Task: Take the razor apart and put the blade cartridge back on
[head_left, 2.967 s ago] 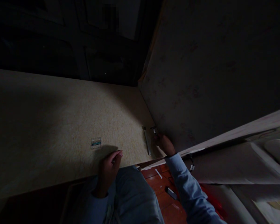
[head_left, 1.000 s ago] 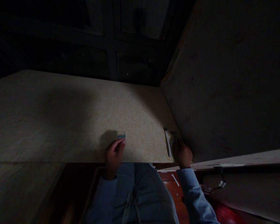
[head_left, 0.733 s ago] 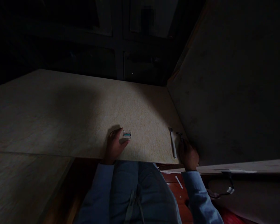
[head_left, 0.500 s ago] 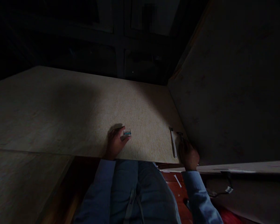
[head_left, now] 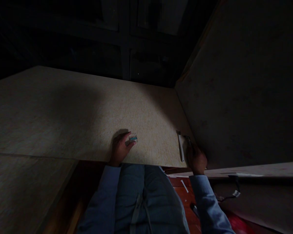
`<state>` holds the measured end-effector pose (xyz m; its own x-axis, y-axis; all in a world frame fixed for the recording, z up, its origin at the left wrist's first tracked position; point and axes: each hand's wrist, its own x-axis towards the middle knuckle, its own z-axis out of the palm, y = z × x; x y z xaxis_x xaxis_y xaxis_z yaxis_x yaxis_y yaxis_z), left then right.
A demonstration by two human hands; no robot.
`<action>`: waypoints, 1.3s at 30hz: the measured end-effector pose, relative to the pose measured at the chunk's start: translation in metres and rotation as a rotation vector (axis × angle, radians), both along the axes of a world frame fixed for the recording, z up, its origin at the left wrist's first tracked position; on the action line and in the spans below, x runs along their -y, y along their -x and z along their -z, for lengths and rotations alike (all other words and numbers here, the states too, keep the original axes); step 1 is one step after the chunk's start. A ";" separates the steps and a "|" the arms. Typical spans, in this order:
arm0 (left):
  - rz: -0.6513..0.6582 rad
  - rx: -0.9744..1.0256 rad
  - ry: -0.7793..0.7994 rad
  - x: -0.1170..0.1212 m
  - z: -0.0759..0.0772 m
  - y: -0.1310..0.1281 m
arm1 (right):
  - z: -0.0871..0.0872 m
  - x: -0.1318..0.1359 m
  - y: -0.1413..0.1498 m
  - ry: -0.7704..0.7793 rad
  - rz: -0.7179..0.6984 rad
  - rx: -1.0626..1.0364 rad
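My left hand (head_left: 120,148) is closed around the sides of a small clear case (head_left: 133,137) with a teal stripe, thumb at the near side and fingers at the far side. At the right end of the tabletop, my right hand (head_left: 197,159) is closed on the dark handle of a razor (head_left: 187,138); the razor's T-shaped head points away from me. Just left of that hand lies a thin white-handled stick (head_left: 181,148) with a dark head, possibly a toothbrush, too dim to be sure.
The pale mottled tabletop (head_left: 136,107) ends at an upright panel (head_left: 234,97) on the right. Dark window panes stand behind it. Below, on the reddish floor, lie a white strip (head_left: 184,186) and a dark object (head_left: 194,209). A black cable (head_left: 228,197) hangs at lower right.
The view has shifted slightly. My right hand and the razor have moved a little to the left and away from me, closer to the white-handled stick. My left hand stays on the case.
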<state>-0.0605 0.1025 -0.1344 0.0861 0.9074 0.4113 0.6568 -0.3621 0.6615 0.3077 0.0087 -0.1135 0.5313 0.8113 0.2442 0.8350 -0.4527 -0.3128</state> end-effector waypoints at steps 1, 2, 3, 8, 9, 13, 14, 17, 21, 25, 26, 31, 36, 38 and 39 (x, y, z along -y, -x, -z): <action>0.008 -0.003 -0.002 0.000 0.000 0.000 | 0.001 0.000 -0.002 -0.031 -0.010 -0.033; 0.016 -0.007 -0.003 0.000 0.001 0.001 | 0.001 0.001 -0.004 -0.074 -0.024 -0.077; 0.022 -0.013 -0.003 0.000 0.002 0.001 | 0.001 0.002 -0.004 -0.127 -0.040 -0.129; 0.024 -0.001 -0.004 -0.001 0.000 0.002 | -0.014 0.016 0.020 -0.391 -0.102 -0.365; 0.022 0.030 -0.021 0.000 -0.003 0.001 | -0.019 0.020 0.032 -0.412 -0.119 -0.407; -0.102 0.265 -0.152 0.021 -0.021 -0.017 | -0.039 0.029 0.088 -0.466 -0.300 -0.520; -0.169 0.350 -0.167 0.030 -0.027 -0.025 | -0.041 0.029 0.102 -0.471 -0.349 -0.535; -0.156 0.692 0.080 0.056 -0.043 -0.059 | -0.042 0.024 0.137 -0.473 -0.452 -0.565; 0.073 1.028 0.506 0.072 -0.061 -0.094 | -0.038 0.019 0.167 -0.449 -0.542 -0.565; -0.004 1.134 0.585 0.067 -0.069 -0.097 | -0.038 0.021 0.178 -0.401 -0.586 -0.664; -0.024 1.151 0.592 0.065 -0.069 -0.094 | -0.038 0.022 0.177 -0.390 -0.591 -0.718; 0.026 1.186 0.661 0.063 -0.066 -0.079 | -0.038 0.015 0.157 -0.392 -0.412 -1.090; 0.159 1.097 0.712 0.068 -0.066 -0.078 | -0.048 -0.001 0.147 -0.277 -0.442 -1.353; 0.180 1.028 0.694 0.069 -0.066 -0.078 | -0.053 -0.005 0.152 -0.254 -0.519 -1.412; 0.184 1.000 0.679 0.070 -0.066 -0.079 | -0.055 -0.006 0.155 -0.259 -0.538 -1.432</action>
